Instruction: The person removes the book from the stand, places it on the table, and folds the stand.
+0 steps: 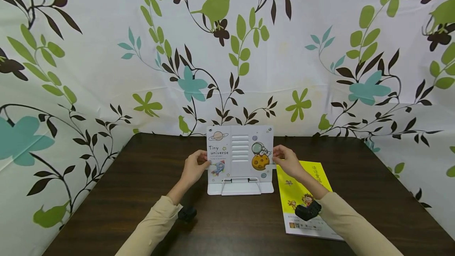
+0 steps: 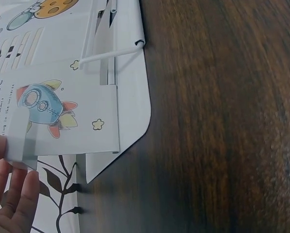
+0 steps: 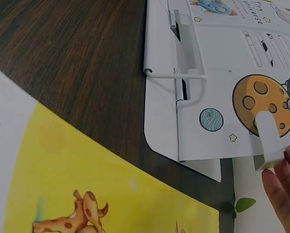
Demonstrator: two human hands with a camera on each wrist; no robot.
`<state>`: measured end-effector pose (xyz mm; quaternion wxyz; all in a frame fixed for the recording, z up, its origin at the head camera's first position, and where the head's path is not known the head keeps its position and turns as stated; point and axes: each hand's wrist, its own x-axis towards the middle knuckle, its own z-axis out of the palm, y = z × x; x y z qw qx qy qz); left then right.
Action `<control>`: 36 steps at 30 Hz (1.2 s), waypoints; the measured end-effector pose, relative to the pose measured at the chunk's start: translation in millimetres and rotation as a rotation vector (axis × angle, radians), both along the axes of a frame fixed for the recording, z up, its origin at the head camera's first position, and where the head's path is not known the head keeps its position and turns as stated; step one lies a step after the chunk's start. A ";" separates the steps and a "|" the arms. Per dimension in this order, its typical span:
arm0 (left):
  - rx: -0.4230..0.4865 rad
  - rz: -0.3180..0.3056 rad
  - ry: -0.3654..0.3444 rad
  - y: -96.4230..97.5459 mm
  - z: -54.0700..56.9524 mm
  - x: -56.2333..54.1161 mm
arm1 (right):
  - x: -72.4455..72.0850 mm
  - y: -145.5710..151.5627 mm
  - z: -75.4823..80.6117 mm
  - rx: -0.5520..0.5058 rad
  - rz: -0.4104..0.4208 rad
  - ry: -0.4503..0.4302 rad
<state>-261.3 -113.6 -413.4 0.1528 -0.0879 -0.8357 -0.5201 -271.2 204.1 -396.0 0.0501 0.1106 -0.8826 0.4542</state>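
A white book stand [image 1: 222, 171] printed with "Tiny universe", a rocket, a planet and an astronaut stands upright on the table. My left hand [image 1: 193, 168] pinches its left edge at a white side clip [image 2: 20, 145], thumb in front and fingers behind. At the opposite edge my right hand [image 1: 289, 164] holds the stand by the right side clip [image 3: 269, 138], which reaches over the orange moon. A white wire page holder [image 1: 241, 194] crosses the lower ledge. The back of the stand is hidden.
On the dark wooden table [image 1: 227, 228], a yellow and white book [image 1: 291, 192] lies flat to the right, partly under my right forearm. Behind the table hangs a white cloth [image 1: 270, 102] patterned with leaves and birds. Each wrist wears a black camera [image 1: 308, 210].
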 end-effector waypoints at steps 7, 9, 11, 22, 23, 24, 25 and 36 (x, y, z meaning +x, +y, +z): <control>-0.002 0.003 0.004 0.2 -1.6 0.7 | -1.2 -1.3 -1.6 -0.008 -0.001 0.008; 0.000 0.003 0.000 -0.2 -1.8 0.9 | -1.7 -2.1 -2.2 -0.005 -0.001 0.003; -0.002 0.007 -0.007 -0.8 -1.4 1.5 | -2.7 -3.2 -2.9 -0.003 -0.007 -0.002; -0.019 0.012 -0.026 -4.0 3.7 13.1 | -8.0 -9.3 -3.6 -0.012 0.010 -0.015; -0.023 0.012 -0.025 -4.2 4.2 15.2 | -8.7 -9.7 -3.4 -0.007 0.014 -0.013; -0.026 0.011 -0.025 -4.4 4.5 17.2 | -9.4 -10.2 -3.0 -0.005 0.015 -0.009; -0.026 0.012 -0.028 -4.5 5.0 19.5 | -10.1 -10.8 -2.6 -0.002 0.015 -0.007; -0.060 -0.027 -0.011 -3.1 3.5 45.2 | -22.4 -15.6 -2.1 -0.019 0.050 0.002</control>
